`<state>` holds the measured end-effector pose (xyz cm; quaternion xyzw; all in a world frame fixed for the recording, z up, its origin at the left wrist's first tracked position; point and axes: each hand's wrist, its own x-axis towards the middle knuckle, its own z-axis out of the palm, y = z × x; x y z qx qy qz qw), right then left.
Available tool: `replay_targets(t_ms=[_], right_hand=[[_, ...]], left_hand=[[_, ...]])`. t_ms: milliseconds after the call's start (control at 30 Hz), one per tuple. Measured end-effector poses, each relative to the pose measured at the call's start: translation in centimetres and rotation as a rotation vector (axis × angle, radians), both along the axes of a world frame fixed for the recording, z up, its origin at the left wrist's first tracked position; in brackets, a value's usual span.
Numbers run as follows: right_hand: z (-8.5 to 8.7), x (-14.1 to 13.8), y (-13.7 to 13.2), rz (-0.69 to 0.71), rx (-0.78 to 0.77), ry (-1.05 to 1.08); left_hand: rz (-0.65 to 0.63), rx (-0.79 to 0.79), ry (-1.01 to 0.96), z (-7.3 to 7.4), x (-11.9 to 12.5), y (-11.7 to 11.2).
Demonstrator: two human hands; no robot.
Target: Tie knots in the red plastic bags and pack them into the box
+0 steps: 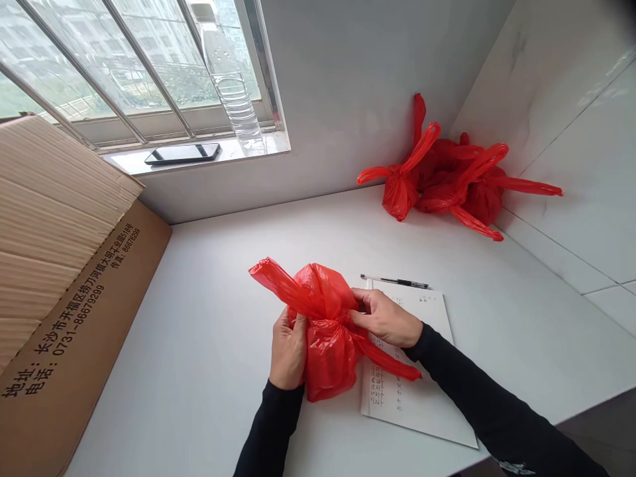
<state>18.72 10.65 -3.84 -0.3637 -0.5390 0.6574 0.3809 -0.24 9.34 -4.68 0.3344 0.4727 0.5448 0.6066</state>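
Holds the bag point(332, 368) between left hand point(288, 351) and right hand point(385, 317), clamped on its left side and at its gathered neck. Cannot tell what fills it, nor see the left hand fully behind it. Covers part of the notebook point(422, 414) with the right hand, leaving writing too small to read. Beyond: pen point(397, 281), then other bags point(400, 192), too bunched to count. Well left: box point(129, 265), cut off.

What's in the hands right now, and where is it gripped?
The tied red bag: the left hand holds its left side, the right hand its right side near the knot.
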Motion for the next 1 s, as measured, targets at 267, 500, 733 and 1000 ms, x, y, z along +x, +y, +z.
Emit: replay_targets(t_ms=[267,500,733,1000], right_hand=[[-0.2,0.1,0.1,-0.055,-0.036,0.077],[0.2,0.6,-0.1,0.162,-0.044,-0.013],[0.1,-0.3,-0.2,-0.077,0.013,0.043],[-0.1,-0.4,-0.3,-0.202,-0.011,0.105]], left_hand=[[-0.131,-0.063,-0.095,0.3,0.4,-0.3],[-0.074,-0.109,-0.116,0.4,0.6,-0.4],[-0.184,-0.105,-0.066,0.6,0.4,-0.2],[-0.253,0.001,0.116,0.9,-0.1,-0.1]])
